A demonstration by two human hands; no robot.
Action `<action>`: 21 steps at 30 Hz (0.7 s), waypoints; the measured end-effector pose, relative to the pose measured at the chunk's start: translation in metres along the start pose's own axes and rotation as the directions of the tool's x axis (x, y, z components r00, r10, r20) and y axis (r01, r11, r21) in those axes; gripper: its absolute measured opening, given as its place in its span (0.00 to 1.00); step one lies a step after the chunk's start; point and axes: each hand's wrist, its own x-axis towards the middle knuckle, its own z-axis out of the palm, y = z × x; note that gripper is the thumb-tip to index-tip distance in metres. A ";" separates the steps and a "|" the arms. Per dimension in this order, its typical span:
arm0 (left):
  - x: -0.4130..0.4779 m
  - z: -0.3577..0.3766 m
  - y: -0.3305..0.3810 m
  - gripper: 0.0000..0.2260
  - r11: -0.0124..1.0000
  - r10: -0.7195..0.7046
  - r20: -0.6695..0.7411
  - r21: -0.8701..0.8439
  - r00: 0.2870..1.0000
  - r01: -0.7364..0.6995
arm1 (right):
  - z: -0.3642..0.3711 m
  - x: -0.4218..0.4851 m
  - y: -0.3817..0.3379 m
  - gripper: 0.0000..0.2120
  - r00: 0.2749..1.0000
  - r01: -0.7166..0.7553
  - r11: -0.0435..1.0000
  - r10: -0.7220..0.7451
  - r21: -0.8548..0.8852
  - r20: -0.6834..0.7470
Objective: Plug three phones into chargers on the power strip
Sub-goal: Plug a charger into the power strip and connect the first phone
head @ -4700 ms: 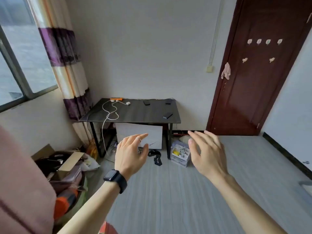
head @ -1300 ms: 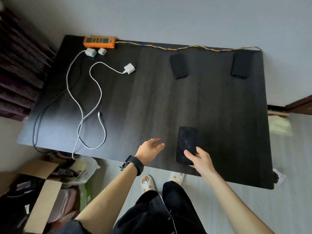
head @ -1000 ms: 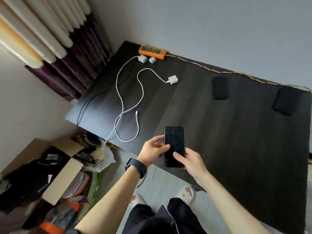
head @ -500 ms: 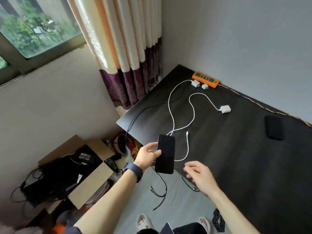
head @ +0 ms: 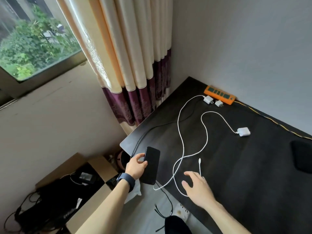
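Observation:
My left hand (head: 136,168) grips a black phone (head: 150,165) by its left edge at the near left corner of the black table (head: 236,166). My right hand (head: 196,185) hovers open over the table edge, fingers spread, just below the loose plug end of a white cable (head: 199,160). That cable runs to a white charger (head: 243,131) lying unplugged. An orange power strip (head: 219,94) sits at the far edge by the wall, with two small white chargers (head: 213,101) beside it. A second black phone (head: 302,156) lies at the right.
A black cable (head: 152,130) trails off the table's left corner. An open cardboard box (head: 70,188) with cables and clutter stands on the floor at the left. A cream and purple curtain (head: 135,78) hangs beside the table. A yellow cord (head: 270,119) runs along the wall.
My left hand has carried the phone left toward the table corner. My right hand has let go of it and moved toward the white cable's loose end. The view swung left.

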 end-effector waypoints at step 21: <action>0.115 0.048 0.012 0.30 0.928 0.052 -0.046 0.371 0.998 -0.031 | 0.024 0.092 0.028 0.29 0.984 0.135 0.926 -0.084 -0.351 0.159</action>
